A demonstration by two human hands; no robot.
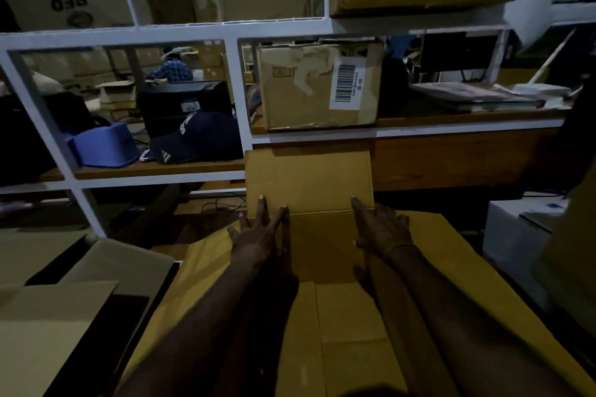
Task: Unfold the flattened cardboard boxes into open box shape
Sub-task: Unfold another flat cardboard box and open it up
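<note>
Pressing both flat, spread hands, left hand [258, 232] and right hand [380, 229], on the half-opened cardboard box [322, 255] at lower centre, we reckon uneven pushing could collapse its far flap [309, 179] inward.

Bottom edge is cutting off both forearms and the near end of the cardboard box [342, 332]. Left hand [258, 235] is covering the box's left wall. Barcode label [346, 84] print is reading too small; dim corners are blurring
</note>
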